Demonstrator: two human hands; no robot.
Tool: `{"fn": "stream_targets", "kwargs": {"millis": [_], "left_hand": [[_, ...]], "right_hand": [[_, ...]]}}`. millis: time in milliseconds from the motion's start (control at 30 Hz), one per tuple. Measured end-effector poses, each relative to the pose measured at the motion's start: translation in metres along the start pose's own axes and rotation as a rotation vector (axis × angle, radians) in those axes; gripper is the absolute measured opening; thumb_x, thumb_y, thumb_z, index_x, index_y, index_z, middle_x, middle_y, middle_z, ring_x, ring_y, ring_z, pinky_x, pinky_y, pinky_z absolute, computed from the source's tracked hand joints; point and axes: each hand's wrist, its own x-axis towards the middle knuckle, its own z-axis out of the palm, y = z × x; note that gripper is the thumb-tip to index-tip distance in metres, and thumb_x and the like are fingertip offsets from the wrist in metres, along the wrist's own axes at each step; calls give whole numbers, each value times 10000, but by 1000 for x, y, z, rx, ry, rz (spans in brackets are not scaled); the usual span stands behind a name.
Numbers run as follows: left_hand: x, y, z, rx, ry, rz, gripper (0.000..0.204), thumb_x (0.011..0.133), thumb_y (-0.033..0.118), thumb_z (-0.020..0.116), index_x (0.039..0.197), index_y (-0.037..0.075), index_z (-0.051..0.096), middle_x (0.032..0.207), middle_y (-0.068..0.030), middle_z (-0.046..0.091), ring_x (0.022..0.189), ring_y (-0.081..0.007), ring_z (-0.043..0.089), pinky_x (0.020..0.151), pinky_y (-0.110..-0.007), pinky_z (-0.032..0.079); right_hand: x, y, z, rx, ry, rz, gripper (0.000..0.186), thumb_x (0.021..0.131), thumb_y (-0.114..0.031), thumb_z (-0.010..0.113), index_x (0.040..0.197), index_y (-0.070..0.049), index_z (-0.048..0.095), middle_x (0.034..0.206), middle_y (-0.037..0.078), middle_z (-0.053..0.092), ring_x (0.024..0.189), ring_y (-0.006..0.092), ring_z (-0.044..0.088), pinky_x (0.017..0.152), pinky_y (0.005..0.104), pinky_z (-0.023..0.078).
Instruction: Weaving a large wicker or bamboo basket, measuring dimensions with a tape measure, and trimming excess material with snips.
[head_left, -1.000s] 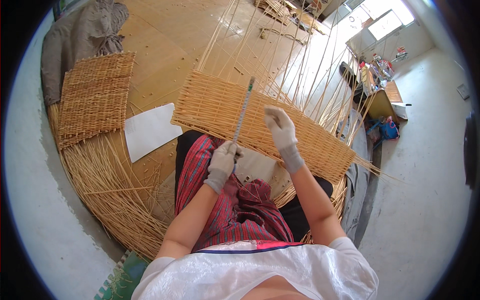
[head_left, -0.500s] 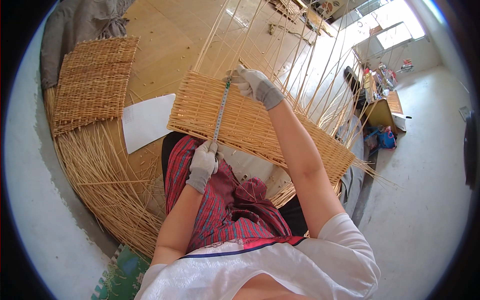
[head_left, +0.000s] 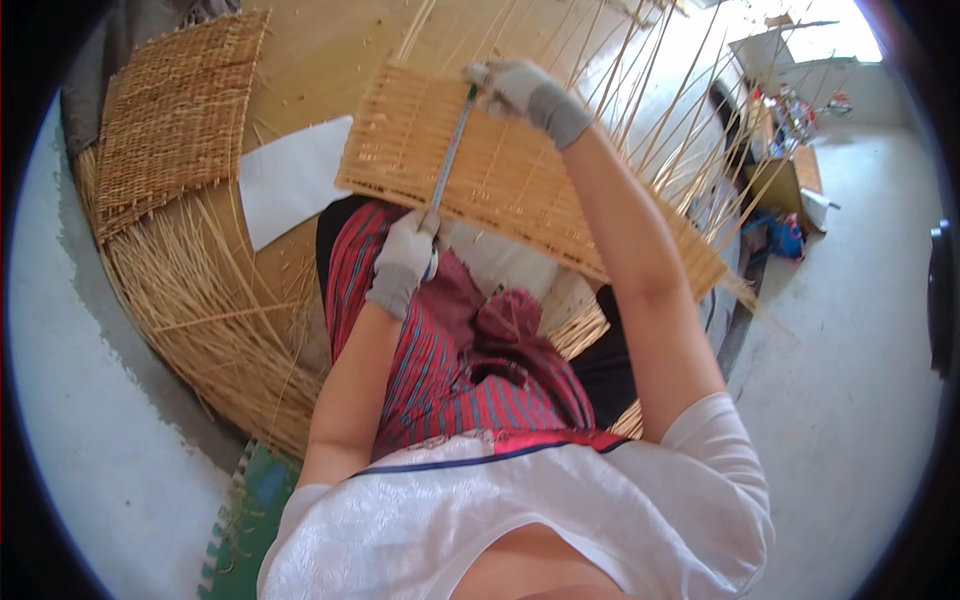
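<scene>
A woven wicker panel (head_left: 520, 160) lies aslant across my lap, with long loose canes (head_left: 640, 90) rising from its far edge. A narrow tape measure (head_left: 454, 150) runs across the panel from near edge to far edge. At the near edge my gloved left hand (head_left: 405, 255) is closed round the tape's case, of which only a small part shows. My right hand (head_left: 528, 92), also gloved, is at the far edge, its fingers bent and closed at the tape's end. The right fingertips are slightly blurred.
A second woven panel (head_left: 180, 110) lies at the left, above a heap of loose canes (head_left: 220, 330). Beside it is a white paper sheet (head_left: 292, 180). A green foam mat (head_left: 255, 510) lies at the lower left. Boxes and bags (head_left: 785, 235) stand along the right.
The panel, tape and both hands sit higher in the picture, as the whole view has shifted. My hands keep their places at the two ends of the tape.
</scene>
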Motion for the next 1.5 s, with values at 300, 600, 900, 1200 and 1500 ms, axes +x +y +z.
{"fn": "stream_targets", "kwargs": {"millis": [300,600,900,1200,1500], "left_hand": [[-11,8,7,213,183,89,227,1045,211,527,1096,-4,577,808,-77,695,576,-102,567,490,-261,461],[-14,11,12,102,214,145,164,1038,165,519,1042,13,583,738,-34,646,542,-93,526,474,-245,422],[-13,17,14,128,245,49,149,1035,134,492,1042,5,566,725,-63,647,450,-116,495,409,-296,398],[-11,16,8,297,232,100,138,1013,125,477,1038,17,560,760,-67,684,548,-147,574,498,-304,452],[-13,24,7,174,165,0,127,1025,114,473,1049,23,558,746,-44,660,568,-150,562,540,-299,462]], "right_hand": [[1,5,4,266,3,-61,404,1009,-314,613,1306,-40,626,1037,74,709,836,86,704,703,175,606],[3,9,4,319,6,-61,456,995,-304,631,1312,22,597,1125,115,683,913,153,717,747,213,631],[-5,5,19,453,135,-51,410,993,-293,618,1219,47,648,1110,150,677,874,183,726,710,240,631],[11,-2,20,18,261,-79,306,990,-238,603,1133,19,685,881,93,762,718,95,726,598,189,583],[16,11,16,98,265,-144,331,979,-295,602,1153,-30,699,857,61,766,635,40,671,577,184,529]]}}
